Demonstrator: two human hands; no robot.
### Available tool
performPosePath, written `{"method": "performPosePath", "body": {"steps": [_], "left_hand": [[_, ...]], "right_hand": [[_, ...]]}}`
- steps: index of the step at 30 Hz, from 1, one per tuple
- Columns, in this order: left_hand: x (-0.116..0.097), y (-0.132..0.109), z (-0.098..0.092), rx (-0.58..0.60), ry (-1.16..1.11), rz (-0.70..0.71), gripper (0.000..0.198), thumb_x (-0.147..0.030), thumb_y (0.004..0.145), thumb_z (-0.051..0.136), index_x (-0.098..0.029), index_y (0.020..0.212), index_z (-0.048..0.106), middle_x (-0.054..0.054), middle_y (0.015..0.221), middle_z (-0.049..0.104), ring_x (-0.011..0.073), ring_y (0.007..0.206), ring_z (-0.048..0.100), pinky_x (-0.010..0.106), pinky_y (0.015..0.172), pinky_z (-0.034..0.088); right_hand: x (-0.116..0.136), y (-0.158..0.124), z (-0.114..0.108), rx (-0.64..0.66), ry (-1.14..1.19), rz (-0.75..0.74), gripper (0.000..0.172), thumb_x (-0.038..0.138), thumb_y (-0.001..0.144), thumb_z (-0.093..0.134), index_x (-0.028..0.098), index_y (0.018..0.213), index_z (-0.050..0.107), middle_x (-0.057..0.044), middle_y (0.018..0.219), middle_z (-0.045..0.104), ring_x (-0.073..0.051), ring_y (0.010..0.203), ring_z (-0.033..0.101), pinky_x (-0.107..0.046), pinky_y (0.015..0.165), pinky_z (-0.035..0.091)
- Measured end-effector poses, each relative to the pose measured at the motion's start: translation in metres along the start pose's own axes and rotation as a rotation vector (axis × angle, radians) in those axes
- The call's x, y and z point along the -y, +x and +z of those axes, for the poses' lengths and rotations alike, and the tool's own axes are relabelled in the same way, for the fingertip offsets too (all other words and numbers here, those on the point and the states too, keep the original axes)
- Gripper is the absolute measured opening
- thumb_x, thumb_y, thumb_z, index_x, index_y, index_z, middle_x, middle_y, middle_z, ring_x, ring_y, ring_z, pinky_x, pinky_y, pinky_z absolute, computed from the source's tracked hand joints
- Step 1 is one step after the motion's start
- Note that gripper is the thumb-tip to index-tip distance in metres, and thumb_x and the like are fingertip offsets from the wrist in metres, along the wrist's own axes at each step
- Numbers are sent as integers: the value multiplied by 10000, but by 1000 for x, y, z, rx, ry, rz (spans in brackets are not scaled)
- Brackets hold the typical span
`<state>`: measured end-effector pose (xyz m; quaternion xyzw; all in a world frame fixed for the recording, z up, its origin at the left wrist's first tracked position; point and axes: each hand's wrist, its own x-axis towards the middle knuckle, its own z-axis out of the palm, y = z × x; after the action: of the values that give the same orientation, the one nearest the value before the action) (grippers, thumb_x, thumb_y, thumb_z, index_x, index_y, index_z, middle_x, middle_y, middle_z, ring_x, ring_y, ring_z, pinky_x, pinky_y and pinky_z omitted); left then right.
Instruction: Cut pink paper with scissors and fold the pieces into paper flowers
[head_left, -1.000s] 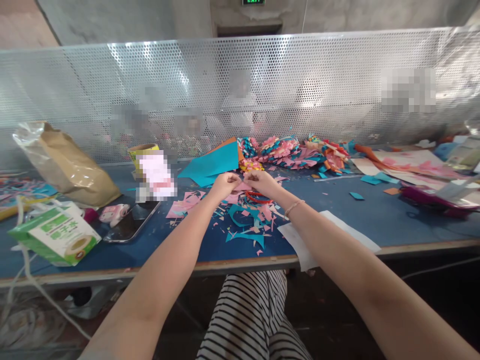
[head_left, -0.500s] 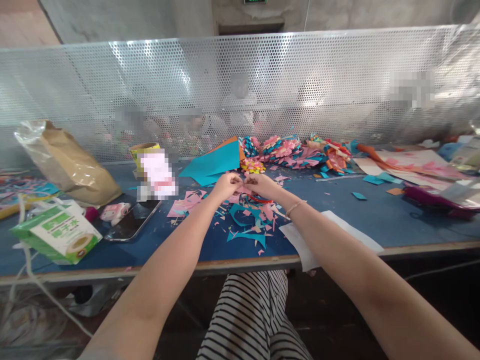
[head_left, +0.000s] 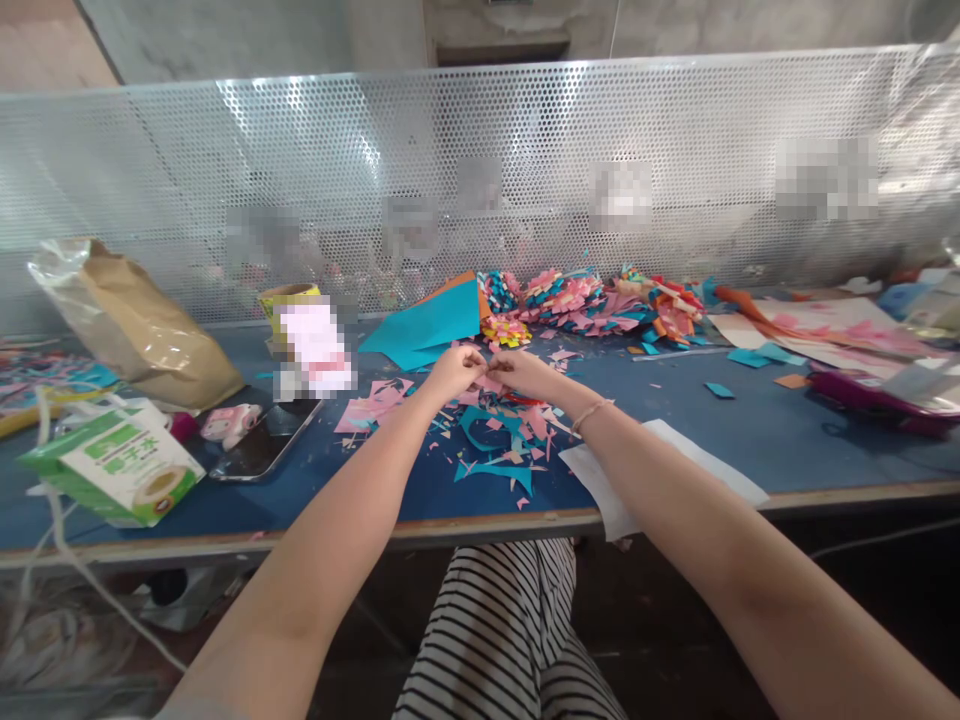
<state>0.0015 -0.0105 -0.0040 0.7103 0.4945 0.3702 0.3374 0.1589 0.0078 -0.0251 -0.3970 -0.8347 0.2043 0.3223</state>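
Observation:
My left hand and my right hand meet fingertip to fingertip over the table, both closed in a pinch. Between them shows a small piece of pink paper, partly hidden by the fingers. Below the hands lie pink and blue paper scraps, with a curved blue offcut nearest me. Just beyond my fingers sits a yellow and pink folded-paper cluster. A blue paper sheet lies behind my left hand, orange paper under its edge.
A perforated metal screen runs along the table's back. Bundles of folded paper line its foot. On the left are a brown paper bag, a green-white carton and a phone. White paper lies beneath my right forearm.
My two hands stay almost in place, with only a slight shift of the fingers. Blurred figures behind the screen have moved a little.

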Motion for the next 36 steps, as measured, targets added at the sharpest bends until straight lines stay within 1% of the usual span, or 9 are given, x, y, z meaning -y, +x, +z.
{"method": "performPosePath", "body": {"steps": [4,11,15,21,25,30,36], "left_hand": [[-2,-1,0,10,48,-4,52,-171,755,517,-149,710,503,12,634,564,109,515,565,249,547,473],[2,1,0,33,156,46,55,-202,744,522,-147,738,521,24,678,591,117,545,579,239,539,452],[5,2,0,46,178,67,70,-212,743,520,-144,754,533,30,679,603,123,555,591,239,544,451],[9,5,1,50,218,80,80,-206,741,510,-141,768,547,31,682,612,123,569,594,237,547,456],[7,4,1,51,258,92,103,-209,744,507,-139,793,565,33,691,619,122,571,591,243,567,458],[2,1,2,51,362,108,124,-208,732,523,-136,807,592,47,714,632,135,602,591,258,602,452],[2,1,2,61,378,112,134,-222,738,516,-138,809,592,41,706,628,129,597,574,246,585,439]], "right_hand": [[1,-1,0,34,5,26,122,196,762,463,158,772,579,-6,647,591,-104,593,528,-217,576,367],[7,-2,-3,114,-138,57,143,207,797,438,147,794,568,-25,717,617,-109,658,542,-202,590,355],[7,-2,-3,134,-184,47,159,210,788,428,147,793,575,-33,766,612,-111,672,524,-208,597,343],[7,-2,-4,149,-223,37,170,209,782,417,138,790,571,-29,758,590,-101,650,485,-206,581,316],[10,-3,-4,161,-241,35,170,202,778,413,140,793,571,-29,775,594,-99,655,476,-205,582,307],[9,-4,-4,177,-274,37,162,200,769,415,145,768,567,-35,777,603,-102,645,469,-211,567,295],[10,-5,-5,196,-279,40,130,185,759,420,146,747,543,-40,761,605,-104,639,472,-209,560,296]]}}
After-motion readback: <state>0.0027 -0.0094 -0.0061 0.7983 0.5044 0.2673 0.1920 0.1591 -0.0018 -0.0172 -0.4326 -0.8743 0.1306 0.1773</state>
